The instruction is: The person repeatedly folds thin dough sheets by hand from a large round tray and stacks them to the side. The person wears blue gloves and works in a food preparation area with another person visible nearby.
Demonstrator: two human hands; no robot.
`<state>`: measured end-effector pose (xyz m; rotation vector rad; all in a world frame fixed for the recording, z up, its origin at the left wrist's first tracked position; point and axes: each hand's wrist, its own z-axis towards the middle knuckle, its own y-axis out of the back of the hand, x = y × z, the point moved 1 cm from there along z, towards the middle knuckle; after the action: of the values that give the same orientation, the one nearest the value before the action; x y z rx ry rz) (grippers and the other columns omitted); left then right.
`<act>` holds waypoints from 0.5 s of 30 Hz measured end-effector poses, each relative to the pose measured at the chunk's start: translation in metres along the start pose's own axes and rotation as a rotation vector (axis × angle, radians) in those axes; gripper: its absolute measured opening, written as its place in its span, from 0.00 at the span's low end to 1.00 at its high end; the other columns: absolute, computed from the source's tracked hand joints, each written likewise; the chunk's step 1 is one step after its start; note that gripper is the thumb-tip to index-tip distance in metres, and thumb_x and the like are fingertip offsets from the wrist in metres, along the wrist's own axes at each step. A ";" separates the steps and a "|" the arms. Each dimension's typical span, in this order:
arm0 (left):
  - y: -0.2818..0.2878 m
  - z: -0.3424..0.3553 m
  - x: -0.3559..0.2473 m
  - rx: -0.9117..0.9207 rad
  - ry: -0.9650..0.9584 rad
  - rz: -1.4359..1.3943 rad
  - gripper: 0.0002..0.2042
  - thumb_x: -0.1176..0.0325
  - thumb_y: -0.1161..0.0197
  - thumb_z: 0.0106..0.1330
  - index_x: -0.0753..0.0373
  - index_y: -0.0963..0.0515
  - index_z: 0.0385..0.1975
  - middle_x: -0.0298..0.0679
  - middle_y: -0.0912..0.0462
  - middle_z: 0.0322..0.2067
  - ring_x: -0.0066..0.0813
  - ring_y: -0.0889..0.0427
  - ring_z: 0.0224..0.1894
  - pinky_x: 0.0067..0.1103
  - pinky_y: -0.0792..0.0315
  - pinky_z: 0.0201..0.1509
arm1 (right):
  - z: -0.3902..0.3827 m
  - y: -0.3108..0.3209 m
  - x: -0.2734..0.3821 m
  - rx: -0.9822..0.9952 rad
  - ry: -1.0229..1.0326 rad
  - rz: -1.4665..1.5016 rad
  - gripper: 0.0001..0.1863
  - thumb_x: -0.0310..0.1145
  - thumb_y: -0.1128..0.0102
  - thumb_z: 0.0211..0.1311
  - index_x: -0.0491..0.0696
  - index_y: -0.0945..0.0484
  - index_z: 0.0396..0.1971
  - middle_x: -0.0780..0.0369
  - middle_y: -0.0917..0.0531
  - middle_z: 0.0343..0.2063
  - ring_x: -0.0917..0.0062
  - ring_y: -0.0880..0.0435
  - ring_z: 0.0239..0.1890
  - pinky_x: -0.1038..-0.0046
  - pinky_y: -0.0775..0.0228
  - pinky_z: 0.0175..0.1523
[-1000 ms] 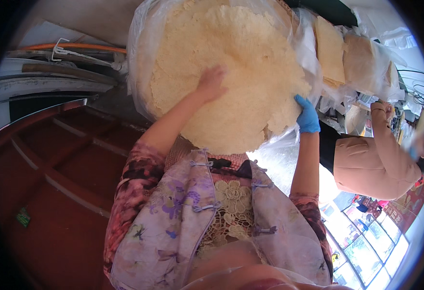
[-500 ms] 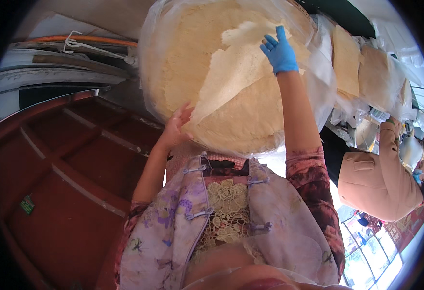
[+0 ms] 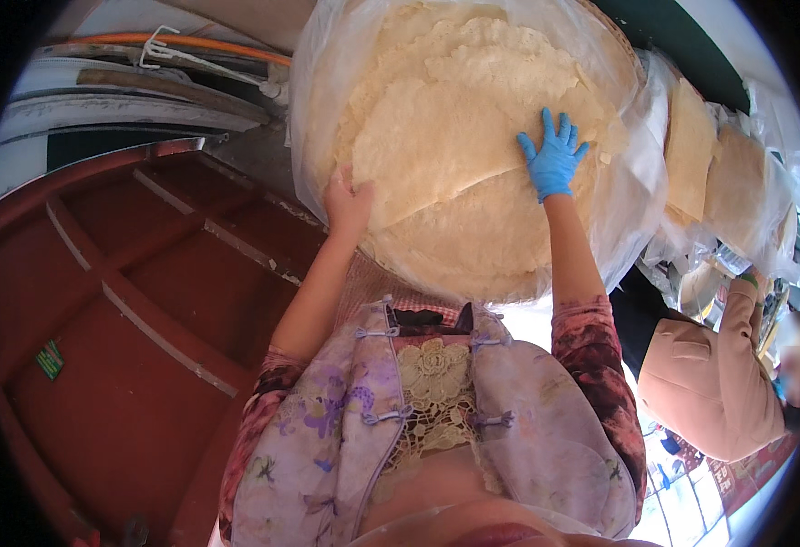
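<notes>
In front of me lies a wide round stack of thin, pale flatbread sheets (image 3: 473, 228), lined with clear plastic. A half-folded top sheet (image 3: 445, 128) lies across it, its straight edge slanting up to the right. My left hand (image 3: 349, 205) is bare and sits at the left edge of that sheet, its fingers and thumb closed on the margin. My right hand (image 3: 555, 162) wears a blue glove. Its fingers are spread and lie flat on the right part of the sheet, by the fold.
A dark red panel with raised bars (image 3: 144, 301) is at the left. Behind it are long boards (image 3: 154, 114) and a white hook (image 3: 158, 46). More pale sheets in plastic (image 3: 691, 150) hang or lie at the right. Another person in a tan coat (image 3: 714, 374) bends there.
My right hand has come down toward me and now lies flat with spread fingers. The top sheet, raised and angled before, now lies flatter. My left hand has moved slightly up and right.
</notes>
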<state>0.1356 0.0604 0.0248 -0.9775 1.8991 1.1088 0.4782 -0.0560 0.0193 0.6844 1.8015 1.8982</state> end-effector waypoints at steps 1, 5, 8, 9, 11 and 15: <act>-0.002 0.002 0.000 -0.030 -0.038 -0.009 0.26 0.79 0.38 0.53 0.72 0.37 0.53 0.45 0.19 0.35 0.26 0.19 0.33 0.19 0.26 0.34 | -0.006 0.005 0.002 -0.062 0.013 -0.029 0.40 0.58 0.44 0.52 0.60 0.43 0.64 0.55 0.40 0.62 0.56 0.45 0.65 0.46 0.62 0.66; -0.005 0.005 0.000 -0.079 -0.005 0.163 0.27 0.76 0.38 0.51 0.71 0.35 0.53 0.49 0.23 0.44 0.35 0.23 0.45 0.24 0.29 0.45 | -0.017 0.018 0.029 -0.080 0.224 0.361 0.41 0.60 0.45 0.52 0.57 0.41 0.64 0.55 0.41 0.63 0.55 0.43 0.64 0.49 0.58 0.65; -0.006 0.007 0.001 -0.076 0.020 0.241 0.28 0.74 0.38 0.50 0.70 0.35 0.54 0.50 0.25 0.48 0.40 0.24 0.50 0.27 0.30 0.50 | -0.052 0.015 0.075 0.113 0.627 0.393 0.43 0.59 0.41 0.47 0.56 0.41 0.63 0.55 0.39 0.61 0.56 0.40 0.61 0.51 0.55 0.65; -0.006 0.008 0.001 -0.069 0.001 0.205 0.28 0.74 0.38 0.50 0.70 0.35 0.54 0.49 0.25 0.48 0.41 0.24 0.50 0.27 0.30 0.50 | -0.065 0.014 0.089 0.150 0.735 0.437 0.44 0.59 0.40 0.46 0.56 0.41 0.63 0.55 0.38 0.61 0.56 0.39 0.60 0.51 0.54 0.65; -0.006 0.007 0.000 -0.103 -0.091 0.322 0.28 0.75 0.37 0.50 0.70 0.35 0.54 0.50 0.24 0.46 0.39 0.23 0.47 0.27 0.29 0.48 | -0.078 0.010 0.110 0.222 0.728 0.465 0.44 0.56 0.37 0.43 0.55 0.41 0.62 0.56 0.37 0.60 0.57 0.38 0.60 0.52 0.53 0.65; -0.005 0.001 -0.025 -0.028 0.025 -0.039 0.27 0.76 0.37 0.51 0.70 0.36 0.54 0.50 0.24 0.43 0.35 0.22 0.42 0.26 0.28 0.44 | -0.090 0.010 0.124 0.233 0.608 0.480 0.44 0.46 0.33 0.41 0.53 0.41 0.62 0.57 0.36 0.60 0.59 0.37 0.60 0.55 0.50 0.64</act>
<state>0.1513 0.0655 0.0444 -1.0438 1.8816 1.1077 0.3255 -0.0500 0.0330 0.7159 2.4305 2.4239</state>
